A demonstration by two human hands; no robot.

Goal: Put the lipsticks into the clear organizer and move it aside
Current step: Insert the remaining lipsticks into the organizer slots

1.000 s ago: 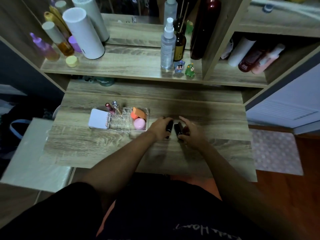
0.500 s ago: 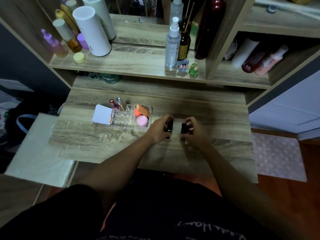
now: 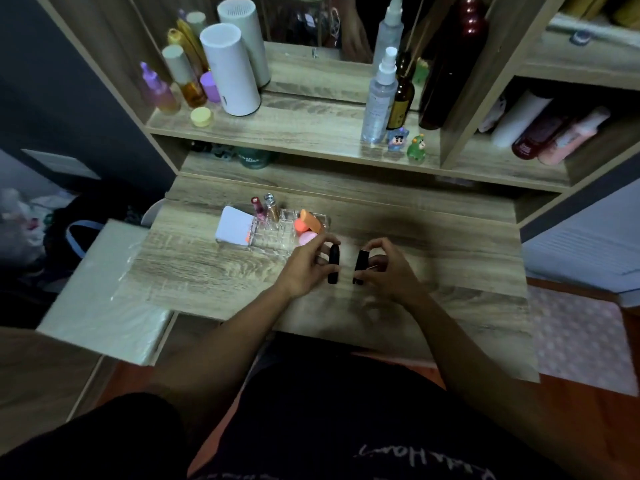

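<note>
Right now I am holding 1 black lipstick (image 3: 334, 264) in my left hand (image 3: 306, 268) and another (image 3: 360, 267) in my right hand (image 3: 388, 271), fingers pinched around each, above the bench (image 3: 450, 258). I should be keeping them upright for the empty slots in the clear organizer (image 3: 277, 230), just left and farther.

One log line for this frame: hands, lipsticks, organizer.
left hand: holds black lipstick tube | right hand: holds second black lipstick tube | clear plastic organizer: on wooden desk, neither black tube inside
</note>
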